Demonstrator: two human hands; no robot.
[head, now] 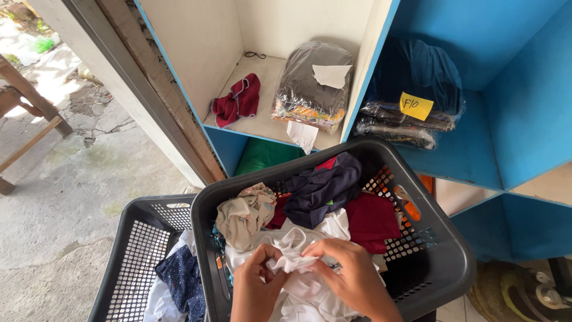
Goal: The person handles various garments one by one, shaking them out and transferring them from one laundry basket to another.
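1. Your left hand (257,280) and right hand (351,277) are both pinched shut on the white garment (295,250), which sits on top of the pile at the near end of the dark laundry basket (453,262)
2. Risk: the white cloth runs down under the beige garment (244,214) and the navy garment (322,185); lifting from here could drag those over the rim, judging by how tangled the heap looks
3. Risk: the basket rests half over a second dark basket (128,256) on your left; a hard tug might tip or slide it, and loose pieces could drop onto the concrete floor (59,191)
4. Risk: you hold only a small bunched fold, so the fabric may slip from your fingertips
5. Pose: both forearms come up from the bottom edge, hands close together, almost touching, knuckles up, fingers curled inward over the fold
6. Left thumb tucked against the cloth; right hand partly covers it, so finger contact underneath can't be told
7. Shelf (268,89) with the bagged clothes (313,89) is well apart from both hands
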